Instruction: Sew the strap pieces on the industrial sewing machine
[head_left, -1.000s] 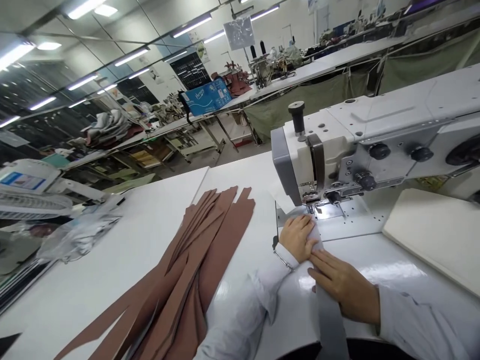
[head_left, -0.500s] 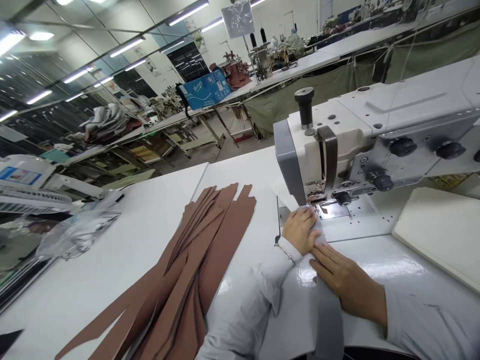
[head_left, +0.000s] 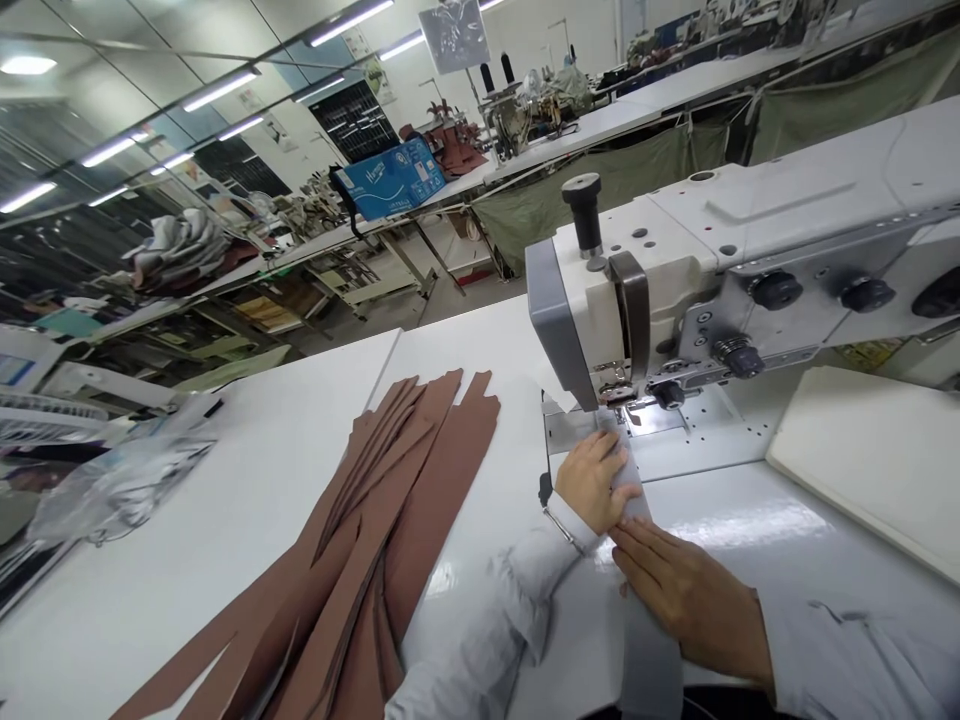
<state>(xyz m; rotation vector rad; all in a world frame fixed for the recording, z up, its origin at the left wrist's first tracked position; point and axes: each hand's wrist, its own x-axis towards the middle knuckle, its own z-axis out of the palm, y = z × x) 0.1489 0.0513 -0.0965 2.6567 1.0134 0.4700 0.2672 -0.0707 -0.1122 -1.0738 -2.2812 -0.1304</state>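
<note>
A long grey strip of material [head_left: 651, 655] runs from the table's front edge up to the needle area [head_left: 621, 412] of a white sewing machine [head_left: 667, 270]. My left hand [head_left: 594, 484] lies on the strip just before the presser foot, palm down, fingers spread and slightly bent. Close below it, my right hand [head_left: 686, 592] rests on the strip with its fingers stretched out side by side. Its fingertips almost meet the left thumb. The right thumb is mostly hidden under the fingers. A lamp lights the metal plate by the needle.
Brown cut pieces [head_left: 390, 510] lie in a loose pile left of my arm. A white slab [head_left: 870, 465] sits right of the machine. Clear plastic bags [head_left: 127, 480] lie at the far left. Behind stand other worktables and a blue box [head_left: 391, 180].
The view has shifted a little, so the scene sits farther left. My left hand has slid slightly back from the presser foot, showing more of the strip there. Both hands stay on the strip.
</note>
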